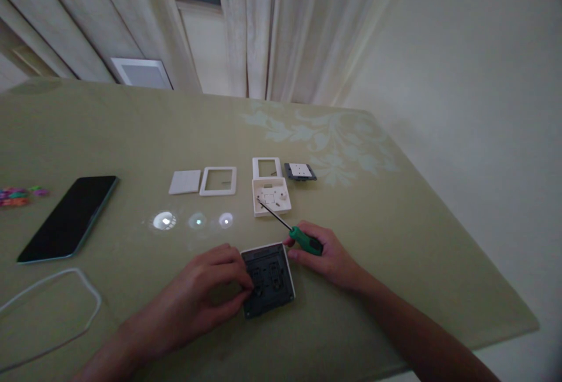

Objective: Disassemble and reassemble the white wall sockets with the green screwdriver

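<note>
A wall switch panel (271, 294) lies on the table with its dark back up and its white rim showing. Thumb and forefinger of my left hand (215, 288) are pinched together over its left part; anything between them is too small to make out. My right hand (327, 253) is closed round the green handle of a screwdriver (307, 242), just beyond the panel's upper right corner. The shaft points up and left, its tip appearing over a white mounting box (281, 201). Whether the tip touches the box cannot be seen.
Behind the box lie a white frame (256, 169) and a second switch module (301, 171). Left of them are another frame (218, 193) and a white cover plate (185, 182). A dark tablet (68, 218), a white cable (88, 282) and small colourful pieces (15, 196) lie at left.
</note>
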A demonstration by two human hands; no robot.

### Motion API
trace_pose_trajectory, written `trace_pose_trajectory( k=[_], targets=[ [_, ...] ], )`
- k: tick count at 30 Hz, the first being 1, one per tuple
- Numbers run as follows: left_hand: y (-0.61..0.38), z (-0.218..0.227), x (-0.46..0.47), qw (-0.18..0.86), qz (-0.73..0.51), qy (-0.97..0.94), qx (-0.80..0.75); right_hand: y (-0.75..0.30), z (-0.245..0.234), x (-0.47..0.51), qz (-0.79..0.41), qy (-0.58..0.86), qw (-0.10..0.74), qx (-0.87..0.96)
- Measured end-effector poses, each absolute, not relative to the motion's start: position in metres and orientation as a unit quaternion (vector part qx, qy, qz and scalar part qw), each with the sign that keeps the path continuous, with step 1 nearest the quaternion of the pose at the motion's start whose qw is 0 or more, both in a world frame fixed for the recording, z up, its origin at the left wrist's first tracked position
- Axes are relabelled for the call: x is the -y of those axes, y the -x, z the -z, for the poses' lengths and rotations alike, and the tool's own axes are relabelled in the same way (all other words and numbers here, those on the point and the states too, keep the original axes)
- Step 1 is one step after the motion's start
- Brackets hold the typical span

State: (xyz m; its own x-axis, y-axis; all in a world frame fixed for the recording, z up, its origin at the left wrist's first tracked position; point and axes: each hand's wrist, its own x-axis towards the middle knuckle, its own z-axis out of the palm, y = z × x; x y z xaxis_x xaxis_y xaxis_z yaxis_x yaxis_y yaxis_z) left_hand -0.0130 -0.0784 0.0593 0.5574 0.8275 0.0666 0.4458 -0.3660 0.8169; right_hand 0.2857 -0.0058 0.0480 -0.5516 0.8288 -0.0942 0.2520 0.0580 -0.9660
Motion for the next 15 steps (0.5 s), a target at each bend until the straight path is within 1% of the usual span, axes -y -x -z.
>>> trace_pose_trajectory(
  k=[4, 7, 15],
  targets=[
    [0.0142, -0.0559, 0.0775, 0.422, -0.240, -0.770, -0.414, -0.2863, -0.0465, 0.0053, -0.558, 0.398, 0.257, 0.681],
    [0.0157, -0.0553, 0.0768, 0.416, -0.241, -0.770, -0.419, -0.2864, -0.0458, 0.0053, -0.557, 0.398, 0.258, 0.682],
    [0.0161, -0.0571, 0.0841, 0.267, -0.223, -0.816, -0.462, -0.2863, -0.0491, 0.0060, -0.549, 0.397, 0.254, 0.690]
  ],
)
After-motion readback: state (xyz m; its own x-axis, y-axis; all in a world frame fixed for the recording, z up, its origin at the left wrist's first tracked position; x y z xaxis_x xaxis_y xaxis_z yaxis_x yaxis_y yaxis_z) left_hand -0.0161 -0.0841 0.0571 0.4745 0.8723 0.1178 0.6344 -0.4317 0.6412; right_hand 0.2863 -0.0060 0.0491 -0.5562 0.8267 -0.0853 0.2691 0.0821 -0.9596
